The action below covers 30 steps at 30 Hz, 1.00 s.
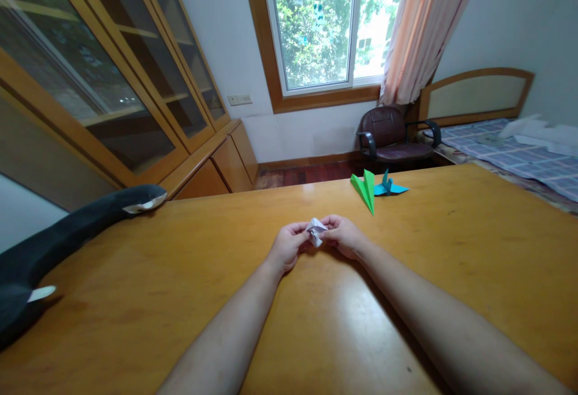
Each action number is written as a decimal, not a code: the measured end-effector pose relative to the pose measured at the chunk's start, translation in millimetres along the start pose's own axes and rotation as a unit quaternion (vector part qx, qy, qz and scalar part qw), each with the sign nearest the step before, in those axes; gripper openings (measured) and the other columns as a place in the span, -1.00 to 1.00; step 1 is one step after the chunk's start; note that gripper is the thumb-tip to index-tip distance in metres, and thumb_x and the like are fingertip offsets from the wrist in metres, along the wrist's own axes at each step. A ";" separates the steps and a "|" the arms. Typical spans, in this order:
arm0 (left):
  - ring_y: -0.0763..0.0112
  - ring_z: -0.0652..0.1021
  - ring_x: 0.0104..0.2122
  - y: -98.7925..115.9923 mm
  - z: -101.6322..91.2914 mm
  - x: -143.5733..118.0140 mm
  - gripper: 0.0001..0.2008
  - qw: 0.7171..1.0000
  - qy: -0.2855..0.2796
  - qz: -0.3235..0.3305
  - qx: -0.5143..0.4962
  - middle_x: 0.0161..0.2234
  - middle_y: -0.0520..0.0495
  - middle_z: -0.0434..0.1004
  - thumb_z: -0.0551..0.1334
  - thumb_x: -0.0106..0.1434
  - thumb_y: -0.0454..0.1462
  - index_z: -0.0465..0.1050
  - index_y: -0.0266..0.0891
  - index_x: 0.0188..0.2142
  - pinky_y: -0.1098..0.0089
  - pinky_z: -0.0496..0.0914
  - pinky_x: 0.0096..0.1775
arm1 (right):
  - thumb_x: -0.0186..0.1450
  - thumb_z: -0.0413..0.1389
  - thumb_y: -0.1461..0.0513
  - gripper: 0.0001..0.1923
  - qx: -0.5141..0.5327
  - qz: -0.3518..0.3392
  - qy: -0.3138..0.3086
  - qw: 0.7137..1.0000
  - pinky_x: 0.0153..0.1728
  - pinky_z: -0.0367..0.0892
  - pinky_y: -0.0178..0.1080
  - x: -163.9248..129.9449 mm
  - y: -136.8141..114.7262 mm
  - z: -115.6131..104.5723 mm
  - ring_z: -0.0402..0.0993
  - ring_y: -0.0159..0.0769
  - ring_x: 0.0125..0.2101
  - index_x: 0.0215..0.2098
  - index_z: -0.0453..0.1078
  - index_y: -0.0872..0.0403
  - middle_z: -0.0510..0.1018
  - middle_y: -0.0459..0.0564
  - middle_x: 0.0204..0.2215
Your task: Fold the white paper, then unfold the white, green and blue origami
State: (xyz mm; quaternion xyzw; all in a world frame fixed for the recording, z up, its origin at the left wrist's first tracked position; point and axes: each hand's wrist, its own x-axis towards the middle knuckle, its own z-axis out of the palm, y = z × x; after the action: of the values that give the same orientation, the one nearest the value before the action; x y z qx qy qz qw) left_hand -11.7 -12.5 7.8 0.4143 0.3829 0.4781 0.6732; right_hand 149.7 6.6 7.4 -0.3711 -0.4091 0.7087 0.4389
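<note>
A small piece of folded white paper (316, 230) is pinched between my two hands, just above the wooden table. My left hand (289, 244) grips its left side with thumb and fingers. On the other side, my right hand (344, 235) closes on the paper's right edge. Parts of the paper are hidden behind the fingertips, so its exact folded form cannot be made out. Beyond my right hand lie a green paper plane (366, 189) and a blue paper crane (388, 186), close beside each other near the table's far edge.
The wooden table (135, 298) spans the foreground. A black-and-white curved object (76, 226) lies along its left side. Past the far edge stand a brown office chair (388, 133), a bed (510, 148) on the right and a glass-fronted cabinet (135, 70) on the left.
</note>
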 end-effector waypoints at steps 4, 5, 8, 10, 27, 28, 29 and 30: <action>0.53 0.38 -0.59 -2.5 1.6 1.1 -0.63 0.998 0.009 0.018 0.053 -0.50 -0.09 0.48 0.40 -0.01 -0.12 0.52 -0.39 -0.32 0.56 0.22 -0.53 | -0.23 0.25 0.36 -0.73 -0.040 0.005 0.026 0.999 -0.64 -0.05 -0.39 0.3 1.2 3.2 0.16 -0.53 -0.70 -0.53 0.34 0.12 0.43 -0.18 -0.67; 0.53 0.38 -0.59 -2.9 1.9 1.3 -0.64 0.997 0.015 0.024 0.069 -0.51 -0.08 0.47 0.38 0.01 -0.11 0.52 -0.38 -0.32 0.55 0.22 -0.53 | -0.22 0.24 0.35 -0.74 -0.048 0.004 0.030 0.998 -0.63 -0.05 -0.39 0.3 1.5 3.8 0.16 -0.53 -0.70 -0.53 0.34 0.12 0.43 -0.18 -0.68; 0.50 0.39 -0.57 -3.5 2.9 1.7 -0.66 0.992 0.032 0.042 0.113 -0.51 -0.07 0.48 0.34 0.05 -0.09 0.52 -0.36 -0.33 0.53 0.26 -0.52 | -0.21 0.22 0.35 -0.77 -0.062 -0.002 0.037 0.997 -0.62 -0.03 -0.38 0.1 2.0 5.2 0.17 -0.52 -0.69 -0.53 0.35 0.12 0.43 -0.18 -0.68; 0.48 0.40 -0.56 -3.3 3.6 1.5 -0.68 0.989 0.041 0.049 0.133 -0.50 -0.07 0.48 0.32 0.06 -0.10 0.51 -0.35 -0.34 0.53 0.26 -0.51 | -0.21 0.21 0.35 -0.78 -0.070 -0.008 0.043 0.997 -0.62 -0.02 -0.38 -0.1 2.0 5.8 0.18 -0.52 -0.68 -0.54 0.35 0.12 0.44 -0.18 -0.68; 0.38 0.48 -0.34 -1.1 4.4 -1.9 -0.74 0.985 -0.043 0.054 0.158 -0.29 -0.09 0.55 0.33 0.06 -0.24 0.55 -0.31 -0.25 0.50 0.32 -0.28 | -0.13 0.19 0.26 -0.84 -0.065 0.000 0.055 0.996 -0.66 -0.03 -0.40 1.9 2.1 3.8 0.16 -0.52 -0.72 -0.58 0.29 0.11 0.36 -0.19 -0.74; 0.38 0.48 -0.34 -0.8 4.3 -2.1 -0.73 0.985 -0.045 0.054 0.155 -0.29 -0.09 0.54 0.34 0.05 -0.24 0.55 -0.31 -0.25 0.50 0.33 -0.28 | -0.13 0.18 0.26 -0.84 -0.066 -0.001 0.061 0.996 -0.66 -0.01 -0.40 2.4 2.6 3.7 0.18 -0.51 -0.71 -0.59 0.29 0.10 0.36 -0.19 -0.74; 0.38 0.47 -0.34 -0.5 4.2 -2.4 -0.72 0.986 -0.047 0.053 0.151 -0.30 -0.09 0.53 0.35 0.04 -0.23 0.54 -0.32 -0.24 0.50 0.33 -0.28 | -0.13 0.18 0.27 -0.85 -0.070 -0.005 0.067 0.995 -0.65 0.02 -0.40 2.8 3.2 3.6 0.19 -0.50 -0.70 -0.59 0.29 0.10 0.36 -0.19 -0.73; 0.38 0.47 -0.36 -0.2 4.2 -2.6 -0.70 0.987 -0.049 0.053 0.146 -0.31 -0.10 0.53 0.36 0.03 -0.21 0.54 -0.33 -0.24 0.49 0.32 -0.29 | -0.13 0.17 0.28 -0.86 -0.075 -0.012 0.074 0.994 -0.63 0.05 -0.40 3.3 3.7 3.5 0.20 -0.50 -0.69 -0.60 0.28 0.10 0.37 -0.18 -0.72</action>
State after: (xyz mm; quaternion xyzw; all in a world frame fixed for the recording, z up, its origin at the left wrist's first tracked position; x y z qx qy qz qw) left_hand -8.5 -15.8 9.4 0.5508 0.3924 0.4315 0.5970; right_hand 144.3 7.6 4.9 -0.4498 -0.4320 0.6411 0.4473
